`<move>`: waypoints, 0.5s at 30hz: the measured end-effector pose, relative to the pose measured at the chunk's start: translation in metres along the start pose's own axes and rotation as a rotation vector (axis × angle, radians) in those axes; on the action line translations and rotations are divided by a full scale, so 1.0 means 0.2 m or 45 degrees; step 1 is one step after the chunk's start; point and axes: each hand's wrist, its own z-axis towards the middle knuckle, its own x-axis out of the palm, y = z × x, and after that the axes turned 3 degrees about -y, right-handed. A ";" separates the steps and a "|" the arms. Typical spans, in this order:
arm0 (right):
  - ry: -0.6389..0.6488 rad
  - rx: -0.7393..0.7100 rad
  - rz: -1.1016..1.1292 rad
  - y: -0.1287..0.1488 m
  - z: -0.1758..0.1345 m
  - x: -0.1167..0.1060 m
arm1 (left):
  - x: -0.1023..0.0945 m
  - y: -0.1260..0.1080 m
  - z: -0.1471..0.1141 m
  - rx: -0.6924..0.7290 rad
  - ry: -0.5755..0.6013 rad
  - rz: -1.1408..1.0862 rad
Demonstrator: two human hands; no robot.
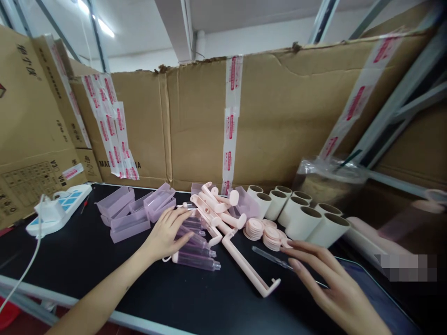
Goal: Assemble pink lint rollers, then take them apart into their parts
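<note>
My left hand (169,235) rests with fingers apart over clear purple bottles (197,261) with narrow tips, lying side by side. Just beyond it is a heap of pale pink plastic brackets (218,209); one long pink bracket (247,265) lies nearer me. My right hand (328,279) has its fingers stretched out, the tips at the edge of stacked pink discs (270,236). Whether they touch a disc is hard to tell. Beneath its fingers, a slim clear-handled tool (270,257) lies on the black tabletop (157,302).
Purple translucent trays (129,228) are piled at the left, near a white power strip (70,200) with a plug and cable. Several white cardboard tubes (303,223) stand at the right, before a plastic bag (324,181). A cardboard wall (195,125) closes the back.
</note>
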 end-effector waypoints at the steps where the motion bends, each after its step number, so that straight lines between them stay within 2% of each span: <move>1: -0.032 -0.015 0.005 0.02 0.00 -0.01 | 0.00 -0.01 0.00 -0.003 0.010 0.001; 7: -0.114 -0.158 -0.016 0.04 -0.02 0.00 | 0.01 -0.04 0.00 0.043 -0.006 -0.015; 10: -0.166 -0.141 -0.004 0.06 0.01 -0.04 | 0.00 -0.02 0.01 0.048 -0.024 0.007; 12: -0.202 -0.091 0.049 0.11 0.04 -0.10 | -0.01 0.01 0.01 0.039 -0.042 0.022; 15: -0.159 -0.095 0.134 0.27 0.02 -0.19 | -0.04 0.03 0.02 0.026 -0.077 0.038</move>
